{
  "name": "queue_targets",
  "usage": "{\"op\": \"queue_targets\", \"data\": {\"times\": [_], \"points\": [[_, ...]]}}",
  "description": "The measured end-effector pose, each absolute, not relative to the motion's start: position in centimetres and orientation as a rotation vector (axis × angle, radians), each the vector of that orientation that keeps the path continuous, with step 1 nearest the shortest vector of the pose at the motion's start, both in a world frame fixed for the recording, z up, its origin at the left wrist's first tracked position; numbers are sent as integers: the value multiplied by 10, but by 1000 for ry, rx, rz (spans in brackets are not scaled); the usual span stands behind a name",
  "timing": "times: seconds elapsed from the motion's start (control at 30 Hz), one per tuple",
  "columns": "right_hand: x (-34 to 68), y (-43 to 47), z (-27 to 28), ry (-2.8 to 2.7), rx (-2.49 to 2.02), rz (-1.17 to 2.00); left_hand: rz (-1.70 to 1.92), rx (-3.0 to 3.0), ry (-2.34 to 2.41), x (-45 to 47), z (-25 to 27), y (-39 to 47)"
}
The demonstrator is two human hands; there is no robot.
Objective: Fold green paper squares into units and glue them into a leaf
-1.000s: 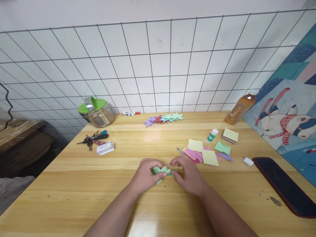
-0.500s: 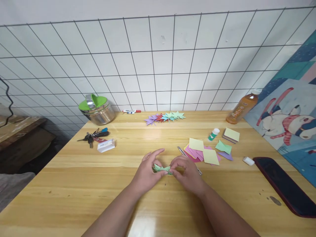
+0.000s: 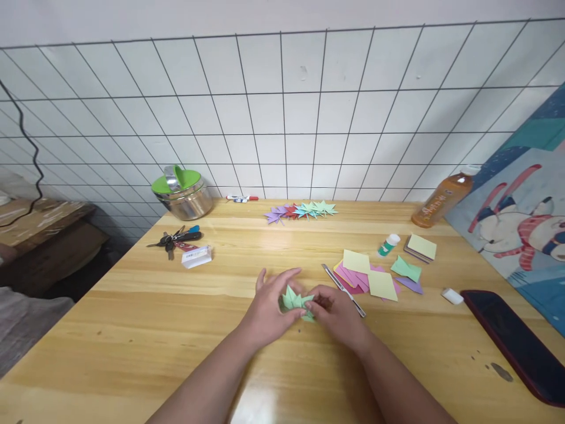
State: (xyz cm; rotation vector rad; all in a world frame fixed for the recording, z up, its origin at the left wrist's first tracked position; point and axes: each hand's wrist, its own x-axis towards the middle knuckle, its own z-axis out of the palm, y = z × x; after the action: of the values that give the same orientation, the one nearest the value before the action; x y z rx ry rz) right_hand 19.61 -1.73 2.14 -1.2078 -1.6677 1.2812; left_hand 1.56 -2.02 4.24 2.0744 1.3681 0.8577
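Observation:
Between my hands, just above the tabletop, is a light green folded paper star [image 3: 293, 300] with several pointed tips. My left hand [image 3: 270, 307] curves around its left side, thumb against the near edge and fingers behind. My right hand [image 3: 338, 313] pinches the star's right side between thumb and fingers. Parts of the paper are hidden by my fingers. Just beyond my right hand lies a utility knife [image 3: 330, 272], slanting on the wood. Sticky notes [image 3: 356, 261] in pink and pale yellow are spread to the right of it.
Finished-looking folded paper stars [image 3: 300, 211] line the back by the tiled wall. A glue stick [image 3: 389, 245], a stack of notes [image 3: 421, 247], a bottle [image 3: 444, 197] and a phone [image 3: 521, 341] stand or lie to the right. Keys [image 3: 174, 240], a small box [image 3: 196, 257] and a steel pot [image 3: 188, 197] are left.
The green paper star has been tilted up between my fingers, so more of its points show. The whole view has shifted slightly, moving the table items to the right.

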Motion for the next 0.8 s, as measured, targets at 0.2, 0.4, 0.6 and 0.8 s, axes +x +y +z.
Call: {"op": "queue_targets", "data": {"times": [0.2, 0.4, 0.6, 0.8], "points": [[195, -7, 12, -1466, -1502, 1087, 1264, 2090, 1572, 4, 44, -14], [212, -5, 30, -1836, -1767, 241, 692, 2487, 1355, 6, 39, -13], [238, -20, 44, -2092, -2135, 59, 226, 2644, 1192, 18, 20, -25], [240, -24, 47, -2191, -2361, 136, 199, 2631, 1307, 20, 4, -16]]}}
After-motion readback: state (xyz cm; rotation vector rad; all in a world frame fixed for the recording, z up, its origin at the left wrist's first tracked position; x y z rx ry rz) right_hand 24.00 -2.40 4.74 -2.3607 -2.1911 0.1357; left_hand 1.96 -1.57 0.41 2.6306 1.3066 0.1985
